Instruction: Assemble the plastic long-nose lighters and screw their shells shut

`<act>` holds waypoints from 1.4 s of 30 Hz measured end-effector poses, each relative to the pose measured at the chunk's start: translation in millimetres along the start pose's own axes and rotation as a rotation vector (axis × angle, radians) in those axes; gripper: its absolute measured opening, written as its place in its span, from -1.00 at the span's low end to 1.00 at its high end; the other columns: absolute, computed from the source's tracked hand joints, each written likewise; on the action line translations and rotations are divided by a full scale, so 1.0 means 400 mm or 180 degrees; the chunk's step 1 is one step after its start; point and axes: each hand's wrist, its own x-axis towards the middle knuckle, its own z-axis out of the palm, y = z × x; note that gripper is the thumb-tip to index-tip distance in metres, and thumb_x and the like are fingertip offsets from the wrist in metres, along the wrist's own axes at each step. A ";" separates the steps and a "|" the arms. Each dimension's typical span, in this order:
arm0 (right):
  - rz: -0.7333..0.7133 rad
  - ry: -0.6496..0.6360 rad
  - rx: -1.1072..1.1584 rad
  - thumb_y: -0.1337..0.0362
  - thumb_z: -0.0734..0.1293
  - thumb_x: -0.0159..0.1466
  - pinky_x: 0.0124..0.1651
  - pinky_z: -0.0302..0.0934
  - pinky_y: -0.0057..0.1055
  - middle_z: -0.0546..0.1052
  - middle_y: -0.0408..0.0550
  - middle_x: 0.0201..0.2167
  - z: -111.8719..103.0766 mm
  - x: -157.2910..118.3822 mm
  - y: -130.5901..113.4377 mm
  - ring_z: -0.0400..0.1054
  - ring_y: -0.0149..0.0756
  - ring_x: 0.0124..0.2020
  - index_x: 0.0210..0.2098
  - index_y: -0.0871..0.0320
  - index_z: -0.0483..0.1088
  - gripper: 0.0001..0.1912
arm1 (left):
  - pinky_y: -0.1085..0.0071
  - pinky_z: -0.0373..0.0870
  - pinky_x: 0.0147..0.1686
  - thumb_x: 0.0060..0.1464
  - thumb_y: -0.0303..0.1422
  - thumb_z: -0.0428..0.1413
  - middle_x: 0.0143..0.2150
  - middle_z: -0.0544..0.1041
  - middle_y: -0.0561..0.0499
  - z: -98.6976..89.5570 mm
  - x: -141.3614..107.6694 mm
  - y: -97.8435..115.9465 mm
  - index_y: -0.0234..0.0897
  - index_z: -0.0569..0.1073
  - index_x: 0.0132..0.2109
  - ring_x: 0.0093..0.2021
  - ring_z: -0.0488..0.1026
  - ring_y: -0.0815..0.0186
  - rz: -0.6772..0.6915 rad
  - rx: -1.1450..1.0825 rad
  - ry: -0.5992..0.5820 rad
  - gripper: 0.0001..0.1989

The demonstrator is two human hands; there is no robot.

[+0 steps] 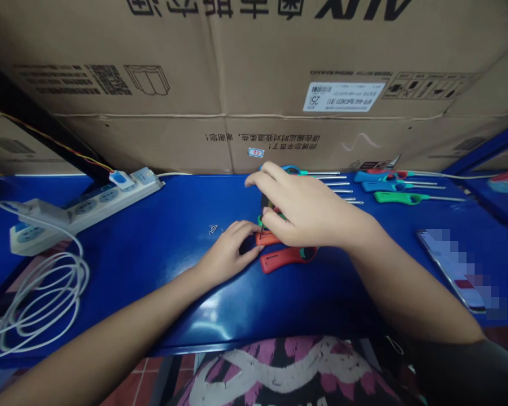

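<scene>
My left hand [231, 254] pinches the butt end of an orange-red long-reach lighter [267, 238] lying on the blue table. Over it, my right hand [294, 206] is closed around a small screwdriver [261, 229]. The screwdriver's thin shaft points down at the lighter's handle; most of its grip is hidden by my fingers. Nearer to me lies a red lighter [281, 259] with a slot in its handle. Several more lighters, partly covered by my right hand, lie in a row beyond, their metal tubes [338, 192] pointing right. A little pile of small screws [214, 229] sits left of my hands.
Three lighters, including a green one [395, 197], lie at the back right. A phone [452, 270] rests at the right. On the left are a power strip [88, 208] and a coiled white cable [42, 299]. A large cardboard box [169, 118] stands behind the table.
</scene>
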 end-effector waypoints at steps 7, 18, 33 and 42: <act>-0.0252 -0.0046 -0.0103 0.26 0.15 0.39 -0.30 0.07 -0.33 0.61 0.04 -0.08 0.000 0.000 0.008 0.47 -0.17 -0.17 0.13 0.19 0.42 -0.60 | 0.17 0.43 0.03 0.28 -0.37 0.14 -0.02 0.57 -0.11 0.000 0.000 0.009 -0.24 0.42 0.01 0.00 0.48 0.13 0.0120 -0.0003 -0.0049 -0.82; -0.0392 0.0008 -0.0149 0.20 0.17 0.39 -0.41 -0.10 -0.32 0.60 -0.05 -0.30 -0.002 -0.009 0.006 0.41 -0.22 -0.35 -0.14 0.14 0.50 -0.71 | 0.15 0.45 0.02 0.28 -0.35 0.13 -0.05 0.58 -0.12 0.000 -0.001 -0.003 -0.25 0.44 -0.01 -0.01 0.50 0.11 0.0187 0.0070 -0.0064 -0.83; -0.0273 -0.0175 0.0030 0.16 0.18 0.39 -0.40 -0.09 -0.33 0.60 -0.01 -0.29 -0.009 -0.010 -0.019 0.39 -0.23 -0.35 -0.12 0.21 0.46 -0.69 | 0.16 0.51 -0.06 0.30 -0.34 0.12 -0.05 0.59 -0.15 0.000 -0.002 -0.012 -0.30 0.45 0.02 -0.04 0.53 0.10 0.0454 0.0186 0.0068 -0.80; -0.0190 -0.0134 -0.0151 0.21 0.17 0.41 -0.33 -0.03 -0.32 0.59 0.06 -0.14 -0.024 -0.010 -0.016 0.41 -0.17 -0.20 -0.04 0.19 0.44 -0.70 | 0.14 0.49 0.00 0.29 -0.36 0.14 -0.01 0.59 -0.16 -0.004 -0.003 -0.013 -0.29 0.46 0.03 0.00 0.53 0.10 0.0323 0.0198 -0.0124 -0.80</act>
